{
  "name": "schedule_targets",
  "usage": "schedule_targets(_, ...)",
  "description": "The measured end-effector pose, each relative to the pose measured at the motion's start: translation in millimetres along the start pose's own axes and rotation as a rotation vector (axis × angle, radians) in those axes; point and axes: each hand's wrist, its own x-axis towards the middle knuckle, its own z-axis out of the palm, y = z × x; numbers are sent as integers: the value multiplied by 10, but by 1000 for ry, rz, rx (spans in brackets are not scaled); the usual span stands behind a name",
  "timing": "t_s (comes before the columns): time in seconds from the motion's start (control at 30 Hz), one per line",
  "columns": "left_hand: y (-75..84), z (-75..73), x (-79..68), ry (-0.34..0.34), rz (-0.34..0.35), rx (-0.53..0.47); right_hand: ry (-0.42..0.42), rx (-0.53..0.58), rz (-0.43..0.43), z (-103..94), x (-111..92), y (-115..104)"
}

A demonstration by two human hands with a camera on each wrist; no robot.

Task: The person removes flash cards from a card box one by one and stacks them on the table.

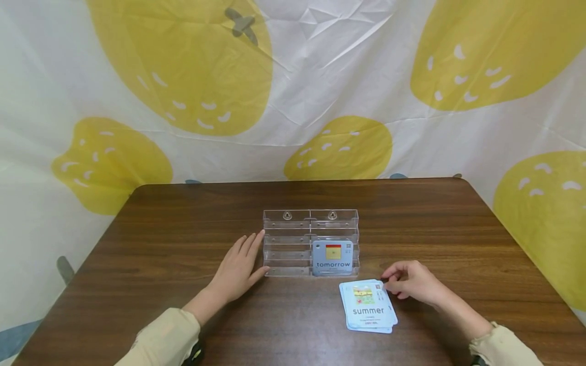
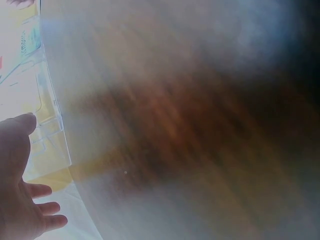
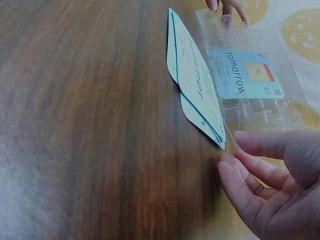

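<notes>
While a wide brown table (image 1: 183, 223) fills most of the head view, backed at twelve o'clock by a white cloth printed with big yellow fruit (image 1: 183, 66), the work itself sits in a small patch near the table's middle. Largest of the working things is a clear plastic card rack (image 1: 293, 239), standing just beyond the hands with stepped slots facing the person. Its front right slot, at about three o'clock within the rack, holds one pale blue card reading "tomorrow" (image 1: 333, 258), propped upright so the word faces outward.

At roughly five o'clock from the rack, flat on the wood, lies a small stack of cards topped by "summer" (image 1: 368, 306), slightly fanned, which probably makes the top one easier to lift.

Resting at the rack's nine o'clock side, the left hand (image 1: 238, 272) lies with fingers straight and loosely spread, fingertips and thumb against the plastic, apparently to steady the light rack. Over the stack's one o'clock corner, the right hand (image 1: 414, 282) has its fingers curled, fingertips (image 3: 227, 162) right at the corner of the cards; whether they already pinch a card cannot be told.
</notes>
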Motion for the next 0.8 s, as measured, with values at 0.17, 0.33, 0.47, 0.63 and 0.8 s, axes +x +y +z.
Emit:
schedule_targets(0.17, 4, -2, -3, -3, -7, 0, 13, 12, 0, -31, 14, -13)
schedule_targets(0.33, 13, -4, -4, 14, -2, -6, 31, 21, -37, -77, 22, -68)
schedule_targets(0.47, 14, -4, -5, 12, 2, -5, 70, -30, -113, -130, 37, -97)
schedule_targets(0.63, 7, -5, -4, 1, 4, 6, 122, -92, -188, -158, 71, -103)
schedule_targets(0.8, 2, -2, -6, 8, 8, 4, 143, -82, -237, -120, 117, -142)
